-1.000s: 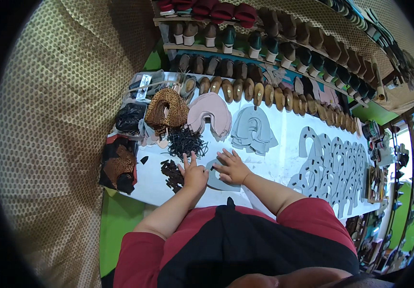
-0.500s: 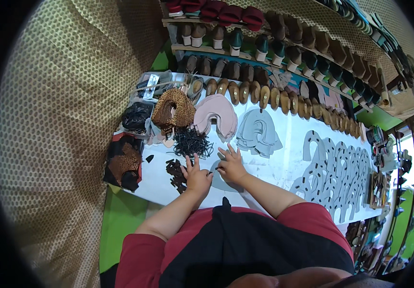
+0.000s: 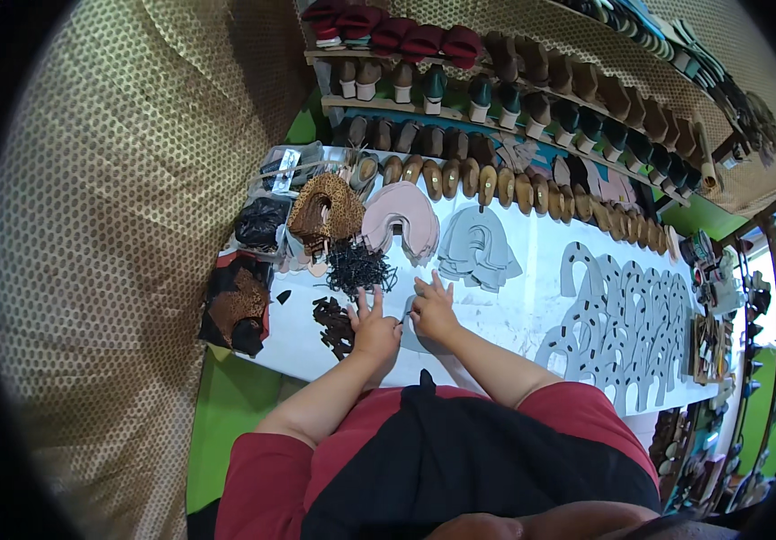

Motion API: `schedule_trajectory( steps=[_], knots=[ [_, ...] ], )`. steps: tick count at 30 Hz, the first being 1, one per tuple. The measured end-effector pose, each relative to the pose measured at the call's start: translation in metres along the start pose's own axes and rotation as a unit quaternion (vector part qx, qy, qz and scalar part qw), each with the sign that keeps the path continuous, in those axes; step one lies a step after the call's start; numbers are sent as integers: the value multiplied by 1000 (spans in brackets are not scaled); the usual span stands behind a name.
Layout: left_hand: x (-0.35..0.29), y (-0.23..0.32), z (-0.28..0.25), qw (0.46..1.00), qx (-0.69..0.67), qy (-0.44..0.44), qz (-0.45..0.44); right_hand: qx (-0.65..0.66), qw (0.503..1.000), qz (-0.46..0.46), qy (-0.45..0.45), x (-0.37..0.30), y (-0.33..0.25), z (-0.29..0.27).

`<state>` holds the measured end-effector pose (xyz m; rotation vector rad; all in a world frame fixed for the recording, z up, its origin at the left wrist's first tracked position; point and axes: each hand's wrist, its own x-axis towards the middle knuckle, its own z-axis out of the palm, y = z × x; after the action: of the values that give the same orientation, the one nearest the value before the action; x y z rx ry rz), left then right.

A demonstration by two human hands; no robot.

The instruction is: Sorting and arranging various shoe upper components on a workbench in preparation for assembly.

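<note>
My left hand [image 3: 375, 334] and my right hand [image 3: 436, 312] face each other low over the white table, with a narrow gap between them. The left thumb and a fingertip pinch a small black strip [image 3: 401, 321]; its other fingers point away from me. My right thumb and a finger press together close to that strip, and what they hold is too small to make out. Partly under the right hand lies a grey curved cutout [image 3: 420, 341]. Left of my left hand is a pile of dark brown strips [image 3: 332, 328], and beyond it a tangle of black strips [image 3: 361, 269].
Stacked cutouts lie farther back: leopard-print [image 3: 326, 209], pink [image 3: 399, 203] and grey [image 3: 476, 236]. Rows of grey arched pieces [image 3: 619, 304] with dark patches cover the right side. Wooden shoe lasts [image 3: 488, 185] line the back edge, below shoe shelves [image 3: 460, 114]. A patterned curtain [image 3: 136, 225] hangs left.
The view has shifted slightly. My hands have come a little closer together, and both keep their pinching posture. The piles and cutouts lie as before.
</note>
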<state>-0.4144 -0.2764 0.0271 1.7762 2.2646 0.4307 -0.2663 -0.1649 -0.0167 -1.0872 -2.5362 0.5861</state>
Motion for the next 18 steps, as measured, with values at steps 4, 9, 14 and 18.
schedule_trajectory(
  steps=[4, 9, 14, 18],
  knots=[
    [-5, 23, -22, 995, 8, 12, 100, 1, 994, 58, 90, -13, 18, -34],
    [-19, 73, -63, 961, -39, -18, 274, 27, 965, 104, 239, -31, 72, -84],
    [-31, 88, -91, 933, -150, -40, 325, -3, 951, 134, 277, -58, 72, -115],
    [-6, 54, -56, 974, -153, -35, 165, -3, 951, 151, 269, -73, 70, -103]
  ],
)
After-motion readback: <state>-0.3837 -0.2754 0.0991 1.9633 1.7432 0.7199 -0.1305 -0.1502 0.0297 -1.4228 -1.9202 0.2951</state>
